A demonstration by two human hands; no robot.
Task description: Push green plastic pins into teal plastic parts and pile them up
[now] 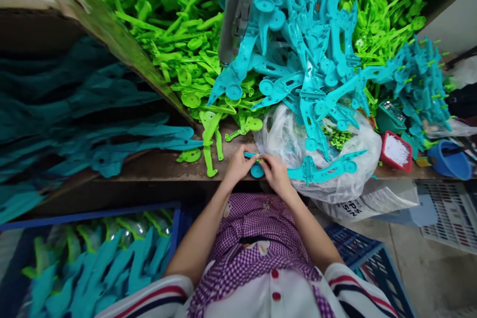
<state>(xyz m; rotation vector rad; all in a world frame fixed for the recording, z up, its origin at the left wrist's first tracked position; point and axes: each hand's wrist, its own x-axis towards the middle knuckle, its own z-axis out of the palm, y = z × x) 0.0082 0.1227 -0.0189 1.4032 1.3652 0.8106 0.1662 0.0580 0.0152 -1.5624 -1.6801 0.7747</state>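
A long turquoise plastic part lies crosswise at the shelf's front edge, its left end with a round disc showing between my hands. My left hand is closed, thumb and fingers pinching that left end. My right hand is closed over the same part just to the right, its fingertips meeting those of the left. A tiny green piece shows between the fingertips; which hand grips it I cannot tell. The stretch of the part under my right hand is hidden.
Green plastic parts and turquoise parts are heaped behind. A grey hanging tool dangles above them. To the right are a clear plastic bag, a red tray of white pieces and a blue cup. A blue crate stands lower left.
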